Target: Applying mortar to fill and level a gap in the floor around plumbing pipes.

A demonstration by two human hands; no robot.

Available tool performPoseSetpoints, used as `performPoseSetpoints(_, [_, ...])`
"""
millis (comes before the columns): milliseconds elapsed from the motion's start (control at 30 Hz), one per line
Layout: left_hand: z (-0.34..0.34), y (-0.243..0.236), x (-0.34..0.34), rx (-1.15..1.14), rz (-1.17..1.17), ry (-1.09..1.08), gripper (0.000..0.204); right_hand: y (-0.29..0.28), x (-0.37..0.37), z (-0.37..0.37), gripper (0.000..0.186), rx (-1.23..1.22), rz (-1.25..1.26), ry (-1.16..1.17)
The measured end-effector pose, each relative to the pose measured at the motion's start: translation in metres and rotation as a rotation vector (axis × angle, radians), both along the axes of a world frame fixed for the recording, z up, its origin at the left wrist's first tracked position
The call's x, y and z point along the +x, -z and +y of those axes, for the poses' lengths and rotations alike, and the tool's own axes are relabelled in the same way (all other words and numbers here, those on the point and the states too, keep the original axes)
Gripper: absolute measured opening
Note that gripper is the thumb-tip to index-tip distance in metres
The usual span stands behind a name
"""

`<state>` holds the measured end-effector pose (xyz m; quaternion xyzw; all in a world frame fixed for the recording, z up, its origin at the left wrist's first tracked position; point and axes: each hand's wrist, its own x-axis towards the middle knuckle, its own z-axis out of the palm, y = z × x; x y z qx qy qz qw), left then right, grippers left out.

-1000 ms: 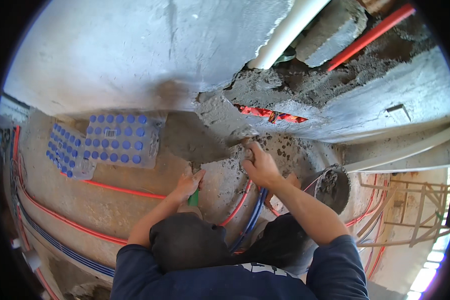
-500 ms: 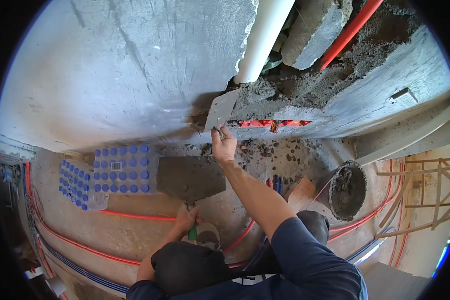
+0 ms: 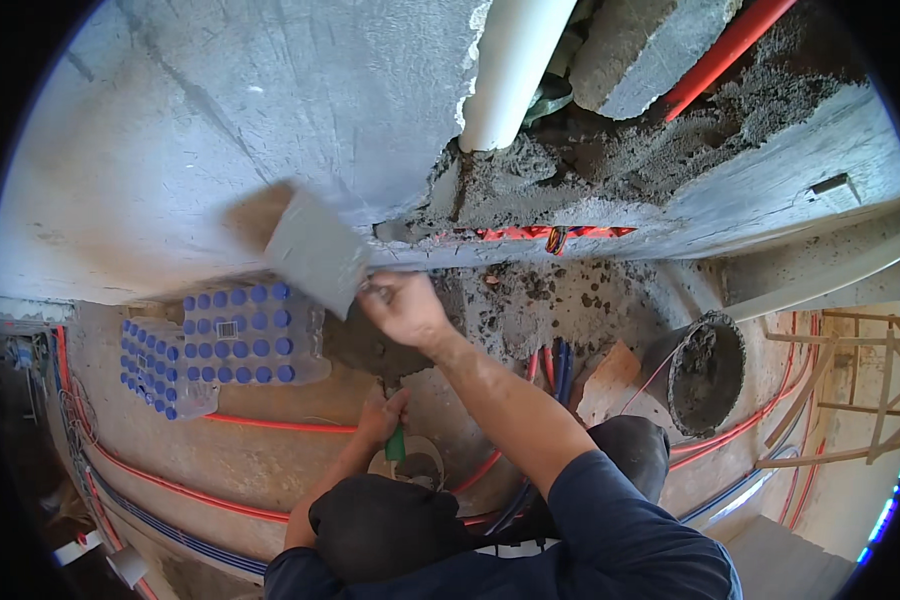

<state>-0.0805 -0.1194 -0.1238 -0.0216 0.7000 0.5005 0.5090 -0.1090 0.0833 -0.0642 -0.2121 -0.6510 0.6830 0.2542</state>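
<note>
My right hand (image 3: 410, 310) is closed on a flat, grey rectangular trowel (image 3: 318, 248), held tilted in front of the grey wall (image 3: 270, 110); its handle is mostly hidden in my fingers. Below it, my left hand (image 3: 378, 415) grips a wide-bladed trowel with a green handle (image 3: 396, 443). The wide blade (image 3: 375, 352) lies roughly level, its far part covered by my right hand and the other trowel. Rough wet mortar (image 3: 610, 165) fills part of the wall opening, around a white pipe (image 3: 515, 75) and a red pipe (image 3: 730, 58).
Bottle packs with blue caps (image 3: 238, 335) stand on the left. A bucket of mortar (image 3: 705, 375) is at right, near a brown board piece (image 3: 610, 380). Red conduits (image 3: 190, 500) cross the floor. A red box with wires (image 3: 557, 236) sits in the wall; a wooden frame (image 3: 870, 390) stands far right.
My right hand has drawn the flat trowel left and away from the mortared edge, turning its blade. My left hand has barely moved, keeping the green-handled trowel below.
</note>
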Motion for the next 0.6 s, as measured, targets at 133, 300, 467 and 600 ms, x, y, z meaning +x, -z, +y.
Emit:
performPoseSetpoints(133, [0.01, -0.008, -0.003, 0.006, 0.012, -0.072, 0.021, -0.02, 0.0, -0.012, 0.009, 0.263, -0.069, -0.094])
performPoseSetpoints(300, [0.022, -0.015, -0.001, 0.042, 0.006, -0.092, 0.019, 0.001, 0.037, 0.019, 0.021, 0.818, -0.572, -0.325])
performPoseSetpoints(467, [0.03, -0.014, 0.007, 0.077, 0.033, -0.088, 0.02, -0.023, 0.095, 0.07, 0.029, 1.033, -0.87, -0.413])
performPoseSetpoints(600, [0.039, -0.013, 0.012, 0.087, 0.002, -0.037, 0.023, -0.039, 0.15, 0.113, 0.034, 1.056, -0.625, -0.472])
